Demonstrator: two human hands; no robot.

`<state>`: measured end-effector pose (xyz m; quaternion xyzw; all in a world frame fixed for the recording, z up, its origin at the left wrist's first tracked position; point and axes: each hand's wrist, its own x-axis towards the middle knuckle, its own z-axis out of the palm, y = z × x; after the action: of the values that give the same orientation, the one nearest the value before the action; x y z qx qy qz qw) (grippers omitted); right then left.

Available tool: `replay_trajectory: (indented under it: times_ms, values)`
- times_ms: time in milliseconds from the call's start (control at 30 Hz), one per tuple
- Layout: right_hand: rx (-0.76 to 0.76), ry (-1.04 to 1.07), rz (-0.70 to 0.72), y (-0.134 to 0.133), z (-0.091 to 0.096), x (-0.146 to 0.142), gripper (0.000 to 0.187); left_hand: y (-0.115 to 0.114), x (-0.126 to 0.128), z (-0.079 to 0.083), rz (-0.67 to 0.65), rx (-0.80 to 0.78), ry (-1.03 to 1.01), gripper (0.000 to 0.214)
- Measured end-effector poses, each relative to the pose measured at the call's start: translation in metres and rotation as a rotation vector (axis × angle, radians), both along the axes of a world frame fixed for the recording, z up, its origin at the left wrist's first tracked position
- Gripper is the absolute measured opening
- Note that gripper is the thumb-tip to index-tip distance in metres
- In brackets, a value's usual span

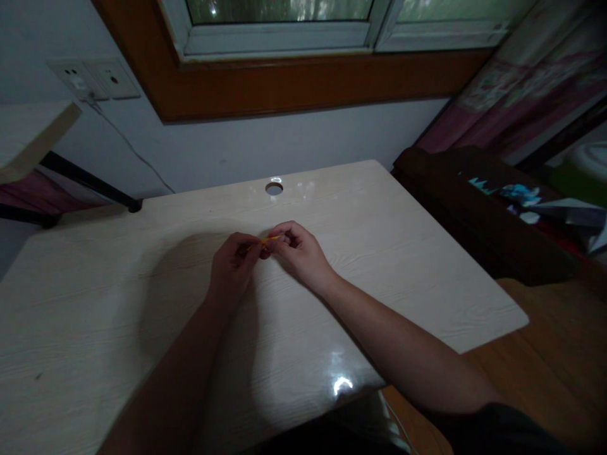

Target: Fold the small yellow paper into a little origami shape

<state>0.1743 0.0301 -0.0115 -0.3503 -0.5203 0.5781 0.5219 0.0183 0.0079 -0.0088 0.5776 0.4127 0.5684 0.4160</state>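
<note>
My left hand (233,260) and my right hand (298,254) meet over the middle of a pale wood-grain desk (142,303). Both are closed in a pinch on a small thin yellow object (271,239) held between their fingertips. The object is too small and dim to name; most of it is hidden by the fingers. Both wrists rest on or just above the desk top.
A round cable hole (274,188) sits near the desk's far edge. Behind are a white wall, a wood-framed window (284,76), wall sockets (92,79) with a trailing cord. A dark wooden bed frame (474,208) with bedding stands right; a shelf (28,136) at left.
</note>
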Motion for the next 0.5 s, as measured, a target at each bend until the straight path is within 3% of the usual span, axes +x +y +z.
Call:
replay_trajectory:
  times_ms: [500]
  values:
    - [0.022,0.059,-0.018,-0.0009,0.0013,-0.0014,0.024,0.0032,-0.0023,-0.0026,0.066,0.005,0.012,0.019]
